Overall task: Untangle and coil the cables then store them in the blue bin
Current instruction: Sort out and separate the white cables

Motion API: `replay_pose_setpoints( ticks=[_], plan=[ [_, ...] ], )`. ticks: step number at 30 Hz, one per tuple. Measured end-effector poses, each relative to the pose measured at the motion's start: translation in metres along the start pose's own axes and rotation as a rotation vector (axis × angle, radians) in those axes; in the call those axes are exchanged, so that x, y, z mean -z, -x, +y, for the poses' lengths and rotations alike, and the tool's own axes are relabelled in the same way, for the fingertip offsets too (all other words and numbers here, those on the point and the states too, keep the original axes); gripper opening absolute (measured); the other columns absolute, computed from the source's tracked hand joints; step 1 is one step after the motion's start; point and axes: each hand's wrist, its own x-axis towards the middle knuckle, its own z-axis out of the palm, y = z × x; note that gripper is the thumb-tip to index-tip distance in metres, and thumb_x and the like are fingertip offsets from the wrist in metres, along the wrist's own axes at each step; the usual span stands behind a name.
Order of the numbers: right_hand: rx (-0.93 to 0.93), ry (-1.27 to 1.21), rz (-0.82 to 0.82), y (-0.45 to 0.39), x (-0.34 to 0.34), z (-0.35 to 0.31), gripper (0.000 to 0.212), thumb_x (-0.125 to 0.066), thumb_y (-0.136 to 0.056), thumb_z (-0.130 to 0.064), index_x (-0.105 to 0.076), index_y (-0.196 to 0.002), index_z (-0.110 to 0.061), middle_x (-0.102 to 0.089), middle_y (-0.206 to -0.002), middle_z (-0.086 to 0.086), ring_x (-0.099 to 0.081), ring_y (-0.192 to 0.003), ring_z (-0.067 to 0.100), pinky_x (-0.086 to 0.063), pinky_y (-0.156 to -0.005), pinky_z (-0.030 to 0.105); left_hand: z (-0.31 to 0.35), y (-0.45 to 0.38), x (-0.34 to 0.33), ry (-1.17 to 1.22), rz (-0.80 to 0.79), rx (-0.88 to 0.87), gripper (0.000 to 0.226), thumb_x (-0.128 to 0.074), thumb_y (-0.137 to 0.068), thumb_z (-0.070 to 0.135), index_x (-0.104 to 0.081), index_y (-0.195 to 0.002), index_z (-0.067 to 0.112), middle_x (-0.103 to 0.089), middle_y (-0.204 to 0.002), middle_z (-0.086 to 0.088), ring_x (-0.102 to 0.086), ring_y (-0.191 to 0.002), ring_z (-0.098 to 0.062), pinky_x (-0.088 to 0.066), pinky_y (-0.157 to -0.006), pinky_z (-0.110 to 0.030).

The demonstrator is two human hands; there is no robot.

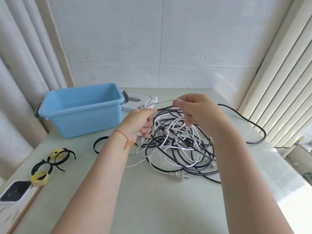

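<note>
A tangle of black and white cables point(179, 146) lies on the pale table, a white plug point(179, 175) at its near edge. My left hand point(140, 124) grips a bunch of white cable loops above the pile's left side. My right hand point(194, 108) pinches a strand of the same white cable point(164, 102), stretched taut between both hands. The blue bin point(81, 108) stands open and empty at the back left of the table.
The bin's clear lid point(140, 100) lies behind the bin. Black and yellow strap ties point(55, 157) lie at the left, one black loop point(99, 145) near my left wrist. A white box point(13, 193) sits at the near left corner. A long black cable point(253, 125) trails right.
</note>
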Motion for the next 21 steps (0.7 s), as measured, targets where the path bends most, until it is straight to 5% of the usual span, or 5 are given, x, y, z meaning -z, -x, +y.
replay_pose_setpoints(
  ticks=[5, 7, 12, 15, 21],
  plan=[
    [-0.056, -0.15, 0.114, -0.009, 0.014, 0.021, 0.02, -0.06, -0.097, -0.026, -0.073, -0.087, -0.017, -0.031, -0.048, -0.005, -0.022, -0.042, 0.013, -0.022, -0.04, 0.021, -0.013, 0.008, 0.013, 0.452, -0.968, 0.044, 0.037, -0.045, -0.101, 0.039, -0.037, -0.071, 0.018, -0.027, -0.047, 0.008, -0.024, -0.033, -0.008, -0.029, -0.042, -0.019],
    [-0.059, 0.028, 0.161, -0.01, 0.01, 0.024, 0.024, -0.057, -0.098, -0.03, -0.073, -0.083, -0.021, -0.032, -0.047, -0.005, -0.023, -0.04, 0.013, -0.022, -0.041, 0.019, -0.013, 0.006, 0.009, 0.657, -1.113, -0.001, 0.038, -0.042, -0.103, 0.042, -0.035, -0.074, 0.017, -0.027, -0.048, 0.007, -0.022, -0.033, -0.006, -0.029, -0.043, -0.02],
    [-0.108, 0.386, -0.019, -0.009, 0.005, 0.026, 0.036, -0.047, -0.101, -0.032, -0.07, -0.079, -0.015, -0.041, -0.056, 0.003, -0.029, -0.042, 0.015, -0.023, -0.043, 0.022, -0.012, -0.01, 0.013, 1.141, -0.907, -0.039, 0.055, -0.029, -0.103, 0.051, -0.047, -0.073, 0.008, -0.033, -0.05, 0.001, -0.028, -0.039, -0.014, -0.033, -0.047, -0.029],
    [-0.112, 0.572, -0.138, -0.006, 0.01, 0.024, 0.029, -0.05, -0.099, -0.028, -0.07, -0.08, -0.02, -0.046, -0.056, 0.001, -0.037, -0.045, 0.016, -0.03, -0.049, 0.026, -0.013, -0.013, 0.02, 1.387, -0.595, -0.083, 0.057, -0.032, -0.103, 0.049, -0.048, -0.065, 0.01, -0.032, -0.046, 0.004, -0.029, -0.035, -0.013, -0.035, -0.045, -0.029],
    [-0.124, 0.89, -0.383, 0.01, 0.001, 0.007, 0.02, -0.057, -0.098, -0.032, -0.075, -0.103, -0.024, -0.054, -0.061, -0.006, -0.05, -0.059, 0.012, -0.04, -0.059, 0.023, 0.0, -0.01, 0.004, 1.143, -0.038, -0.346, 0.051, -0.032, -0.099, 0.059, -0.041, -0.069, 0.019, -0.031, -0.048, 0.007, -0.031, -0.039, -0.008, -0.037, -0.046, -0.021]
  ],
)
